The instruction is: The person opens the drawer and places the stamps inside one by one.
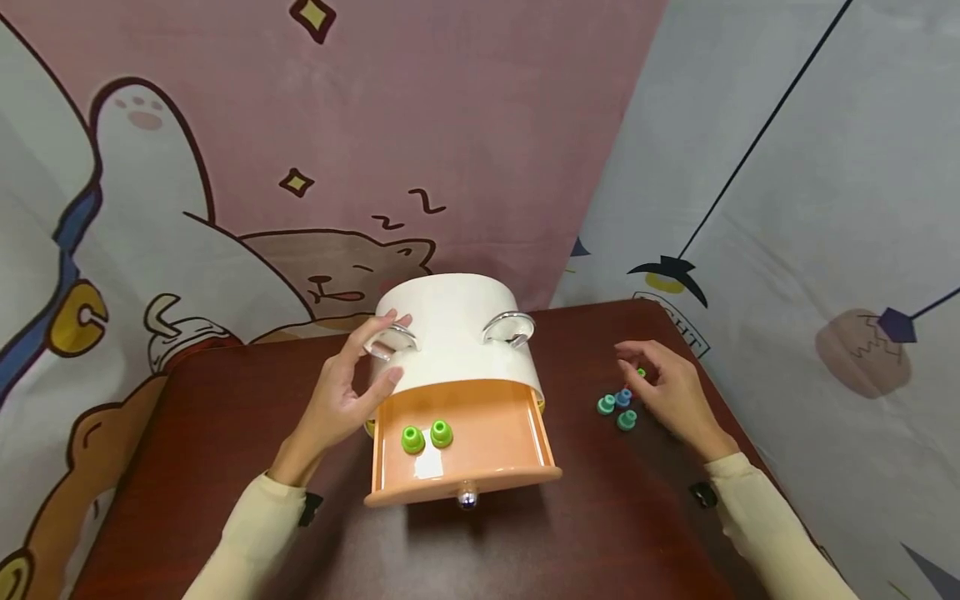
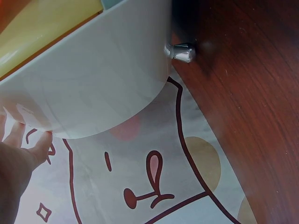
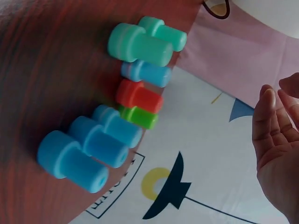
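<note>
Dark reddish-brown wood-grain table (image 1: 600, 517) before a pink printed wall covering (image 1: 487, 125) with a sleeping cartoon animal (image 1: 348, 271); at right, a pale grey wall covering (image 1: 862, 167) with hanging-lamp drawings (image 1: 678, 273). Light glints off the table.

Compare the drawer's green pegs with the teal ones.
The green pegs are bright lime, the teal pegs bluish.
The green pegs stand in the open drawer, nearer the left hand; the teal pegs stand on the table, nearer the right hand.
Both have wide bases and narrower tops.
</note>
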The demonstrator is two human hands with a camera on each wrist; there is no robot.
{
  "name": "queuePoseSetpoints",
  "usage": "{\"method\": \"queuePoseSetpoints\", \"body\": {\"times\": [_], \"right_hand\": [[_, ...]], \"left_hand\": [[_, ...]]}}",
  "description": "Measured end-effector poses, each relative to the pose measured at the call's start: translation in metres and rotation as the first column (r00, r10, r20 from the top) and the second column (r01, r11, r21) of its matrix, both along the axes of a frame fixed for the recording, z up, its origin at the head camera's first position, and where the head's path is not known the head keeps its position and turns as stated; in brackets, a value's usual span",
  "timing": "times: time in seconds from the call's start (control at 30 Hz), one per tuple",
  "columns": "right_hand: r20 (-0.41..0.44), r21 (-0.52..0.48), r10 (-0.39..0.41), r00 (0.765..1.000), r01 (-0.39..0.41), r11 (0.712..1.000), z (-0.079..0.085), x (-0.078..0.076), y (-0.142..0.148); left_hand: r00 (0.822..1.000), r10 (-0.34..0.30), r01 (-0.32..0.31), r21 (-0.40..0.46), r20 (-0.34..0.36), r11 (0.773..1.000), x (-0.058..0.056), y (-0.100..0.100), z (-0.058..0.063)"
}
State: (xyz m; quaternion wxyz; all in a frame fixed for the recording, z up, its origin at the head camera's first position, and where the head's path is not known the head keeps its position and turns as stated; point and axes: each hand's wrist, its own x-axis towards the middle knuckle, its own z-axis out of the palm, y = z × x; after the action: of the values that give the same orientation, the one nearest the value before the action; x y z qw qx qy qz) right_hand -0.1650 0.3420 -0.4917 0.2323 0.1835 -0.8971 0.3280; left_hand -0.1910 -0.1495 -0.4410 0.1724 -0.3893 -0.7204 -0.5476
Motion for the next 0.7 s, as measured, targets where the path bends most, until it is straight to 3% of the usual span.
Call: {"method": "queuePoseSetpoints", "body": {"times": [0.43,0.7], "right_hand": [[0.003,0.051,-0.072,0.997,0.072,0.996,-0.017,0.0,0.019],[0.061,0.06,-0.123,0.991,0.119,0.991,-0.028,0.0,0.029]], "left_hand": [[1.0,-0.009,0.009,-0.015,0.004,1.0,0.0,-0.001,0.001],[1.0,-0.005,0.005,-0.01,0.002,1.0,0.0,-0.001,0.0]]}}
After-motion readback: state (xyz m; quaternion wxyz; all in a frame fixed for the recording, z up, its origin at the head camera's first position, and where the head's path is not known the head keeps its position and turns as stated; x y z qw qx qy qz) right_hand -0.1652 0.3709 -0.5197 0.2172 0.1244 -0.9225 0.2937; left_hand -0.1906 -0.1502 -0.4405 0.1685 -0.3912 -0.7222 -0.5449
